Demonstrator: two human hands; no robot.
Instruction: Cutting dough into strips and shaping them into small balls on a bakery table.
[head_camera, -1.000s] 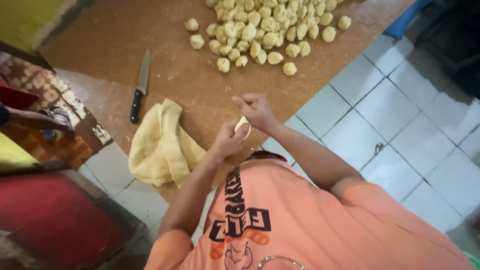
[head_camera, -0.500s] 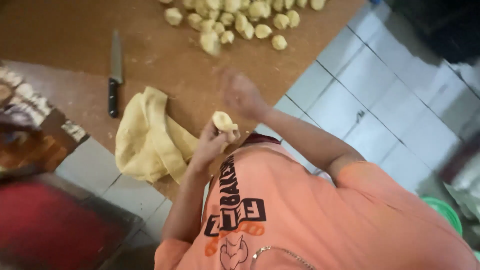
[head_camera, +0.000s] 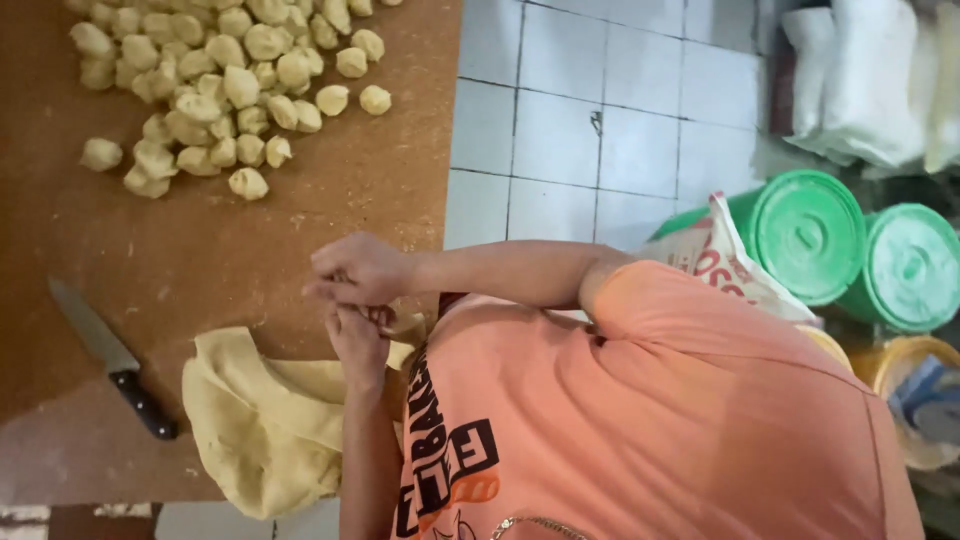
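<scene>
Head view: the left hand (head_camera: 357, 335) and right hand (head_camera: 360, 268) are pressed together just above the big dough slab (head_camera: 265, 420); what's pinched can't be told. A knife (head_camera: 110, 358) is left nearby, dough balls (head_camera: 215, 85) piled further off.

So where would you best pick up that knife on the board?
By the black handle, which lies at the table's near edge pointing towards the dough slab. Come from that end, from above; the bare blade points away up the board.
</scene>
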